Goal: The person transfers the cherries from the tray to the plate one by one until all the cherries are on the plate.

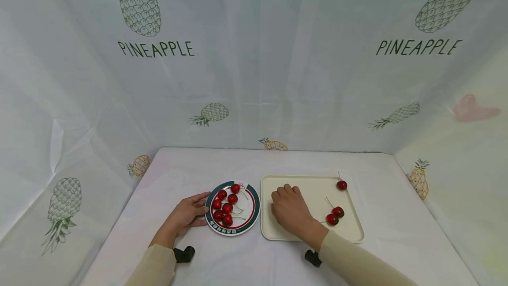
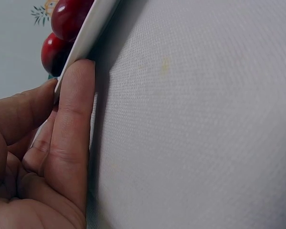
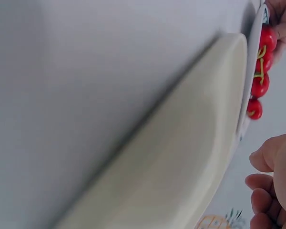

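At the left rim of a round white plate with a dark green border, my left hand grips the edge. In the left wrist view its thumb and fingers pinch the rim. Several red cherries with green stems lie on that plate. Over the left part of a cream rectangular tray hangs my right hand, its fingers loosely curled. The right wrist view shows nothing between the thumb and fingers. On the tray's right side are three cherries, one at the far corner and a pair nearer.
Plate and tray stand side by side, a narrow gap between them, on a white-covered table. A pale cloth printed with pineapples hangs behind the table and along both sides. Black straps are at both wrists.
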A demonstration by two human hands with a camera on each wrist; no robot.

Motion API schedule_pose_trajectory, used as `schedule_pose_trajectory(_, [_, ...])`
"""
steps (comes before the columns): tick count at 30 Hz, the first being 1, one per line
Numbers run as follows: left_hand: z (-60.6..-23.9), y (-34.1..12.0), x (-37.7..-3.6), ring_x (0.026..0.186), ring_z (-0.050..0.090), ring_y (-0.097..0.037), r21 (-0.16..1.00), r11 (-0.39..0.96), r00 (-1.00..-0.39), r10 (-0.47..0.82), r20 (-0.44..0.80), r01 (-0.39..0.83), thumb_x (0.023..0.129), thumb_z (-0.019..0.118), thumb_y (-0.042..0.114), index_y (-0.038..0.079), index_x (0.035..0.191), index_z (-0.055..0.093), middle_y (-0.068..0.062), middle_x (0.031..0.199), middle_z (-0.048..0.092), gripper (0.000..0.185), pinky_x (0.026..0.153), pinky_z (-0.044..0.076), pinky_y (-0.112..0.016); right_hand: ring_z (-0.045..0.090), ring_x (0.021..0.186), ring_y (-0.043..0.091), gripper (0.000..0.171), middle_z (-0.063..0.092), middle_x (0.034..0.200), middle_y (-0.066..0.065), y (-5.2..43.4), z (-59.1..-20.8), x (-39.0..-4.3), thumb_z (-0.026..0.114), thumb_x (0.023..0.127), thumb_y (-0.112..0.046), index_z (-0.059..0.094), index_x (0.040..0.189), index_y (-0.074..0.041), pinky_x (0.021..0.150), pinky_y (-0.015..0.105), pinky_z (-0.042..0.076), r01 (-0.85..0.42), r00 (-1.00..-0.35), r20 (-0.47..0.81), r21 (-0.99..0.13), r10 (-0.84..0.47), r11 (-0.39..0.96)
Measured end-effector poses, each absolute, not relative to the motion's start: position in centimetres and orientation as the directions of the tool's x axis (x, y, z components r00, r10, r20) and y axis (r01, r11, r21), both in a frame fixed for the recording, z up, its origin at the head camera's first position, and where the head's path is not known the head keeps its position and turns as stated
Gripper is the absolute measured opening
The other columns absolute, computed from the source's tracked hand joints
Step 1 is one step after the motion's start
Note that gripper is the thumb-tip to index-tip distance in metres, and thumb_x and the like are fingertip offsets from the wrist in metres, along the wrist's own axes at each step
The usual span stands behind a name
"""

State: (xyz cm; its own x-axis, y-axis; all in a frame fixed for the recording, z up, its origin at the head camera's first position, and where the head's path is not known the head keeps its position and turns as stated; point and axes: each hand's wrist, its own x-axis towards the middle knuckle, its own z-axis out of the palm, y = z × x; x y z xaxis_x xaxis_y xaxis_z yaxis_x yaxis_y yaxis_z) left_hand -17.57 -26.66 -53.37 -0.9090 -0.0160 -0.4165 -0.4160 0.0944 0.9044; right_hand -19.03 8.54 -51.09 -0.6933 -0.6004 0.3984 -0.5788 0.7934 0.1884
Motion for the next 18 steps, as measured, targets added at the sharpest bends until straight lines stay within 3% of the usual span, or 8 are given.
schedule_pose_trajectory(10, [-53.2, -26.9, -17.4, 0.096, 0.076, -0.024, 0.905, 0.105, -0.910, 0.003, -0.415, -0.412, 0.102, 0.065, 0.001, 0.012, 0.155, 0.054, -0.022, 0.146, 0.061, 0.055, 0.080, 0.067, -0.044, 0.043, 0.073, 0.021, 0.028, 0.050, 0.072, 0.000, 15.3, -52.4, -15.9, 0.085, 0.082, -0.021, 0.060, 0.075, -0.011, 0.066, 0.033, 0.035, -0.542, -0.701, 0.409, 0.227, -0.584, 0.809])
schedule_pose_trajectory(18, [-53.1, -26.7, -17.4, 0.097, 0.077, -0.025, 0.905, 0.106, -0.910, 0.010, -0.415, -0.411, 0.102, 0.064, 0.001, 0.012, 0.155, 0.053, -0.023, 0.147, 0.060, 0.055, 0.080, 0.067, -0.044, 0.032, 0.071, 0.014, 0.024, 0.042, 0.070, -0.006, 19.2, -53.2, -13.8, 0.080, 0.073, -0.008, 0.058, 0.071, -0.016, 0.065, 0.027, 0.025, -0.631, -0.613, 0.452, 0.214, -0.648, 0.746])
